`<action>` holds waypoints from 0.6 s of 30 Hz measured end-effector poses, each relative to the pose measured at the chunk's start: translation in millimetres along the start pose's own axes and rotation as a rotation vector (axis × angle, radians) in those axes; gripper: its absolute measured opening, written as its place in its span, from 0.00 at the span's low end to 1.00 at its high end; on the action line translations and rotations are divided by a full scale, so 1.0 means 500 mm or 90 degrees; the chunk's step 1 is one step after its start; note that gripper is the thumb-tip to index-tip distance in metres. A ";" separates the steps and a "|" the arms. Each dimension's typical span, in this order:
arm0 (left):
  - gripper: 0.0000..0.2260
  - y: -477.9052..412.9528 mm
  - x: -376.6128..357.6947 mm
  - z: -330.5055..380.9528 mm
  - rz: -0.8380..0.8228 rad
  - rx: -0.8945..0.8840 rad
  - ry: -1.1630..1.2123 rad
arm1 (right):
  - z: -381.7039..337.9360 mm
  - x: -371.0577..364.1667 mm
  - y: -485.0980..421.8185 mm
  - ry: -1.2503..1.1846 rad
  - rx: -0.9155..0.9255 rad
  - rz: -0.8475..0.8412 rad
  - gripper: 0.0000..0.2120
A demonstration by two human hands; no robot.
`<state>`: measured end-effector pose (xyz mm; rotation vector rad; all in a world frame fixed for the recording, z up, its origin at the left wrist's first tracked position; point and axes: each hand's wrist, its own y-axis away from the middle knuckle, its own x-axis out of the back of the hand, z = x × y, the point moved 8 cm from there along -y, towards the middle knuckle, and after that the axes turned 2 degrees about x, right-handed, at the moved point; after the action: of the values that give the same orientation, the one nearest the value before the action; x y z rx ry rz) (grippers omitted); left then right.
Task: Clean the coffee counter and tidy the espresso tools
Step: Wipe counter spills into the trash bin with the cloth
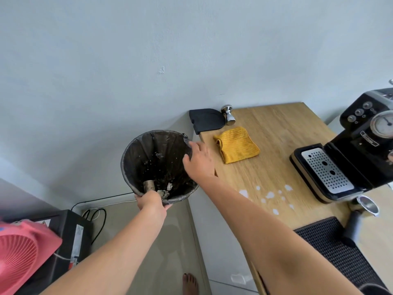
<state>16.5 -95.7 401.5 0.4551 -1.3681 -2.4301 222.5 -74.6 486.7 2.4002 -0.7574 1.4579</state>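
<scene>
My left hand (151,201) grips the near rim of a dark waste bin (136,158) lined with a bag, held up beside the left edge of the wooden counter (276,133). Scraps and a cardboard tube lie inside the bin. My right hand (200,159) hovers at the bin's right rim, fingers apart, holding nothing. On the counter lie a folded yellow cloth (237,145), a steel tamper (228,116) and a black tamping mat (205,120). White spilled drops (270,195) dot the wood. A portafilter (359,218) rests at the right.
A black espresso machine (361,141) with a perforated drip tray stands at the right. A black ridged mat (340,252) lies near the front. On the floor at left are a pink fan (23,252), a black box and cables. A bare foot (190,283) shows below.
</scene>
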 end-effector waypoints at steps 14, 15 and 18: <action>0.24 -0.078 0.087 0.058 -0.043 0.029 -0.057 | 0.068 -0.209 0.144 -0.333 -0.440 -0.120 0.26; 0.23 -0.089 0.091 0.055 -0.040 0.034 -0.063 | 0.069 -0.224 0.150 -0.366 -0.459 -0.117 0.23; 0.22 -0.127 0.092 0.042 -0.031 0.048 -0.073 | 0.077 -0.264 0.159 -0.422 -0.498 -0.118 0.18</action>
<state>-41.2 -67.6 351.6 0.3766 -1.5168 -2.4853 159.8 -117.8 347.5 2.1765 -0.9620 0.1672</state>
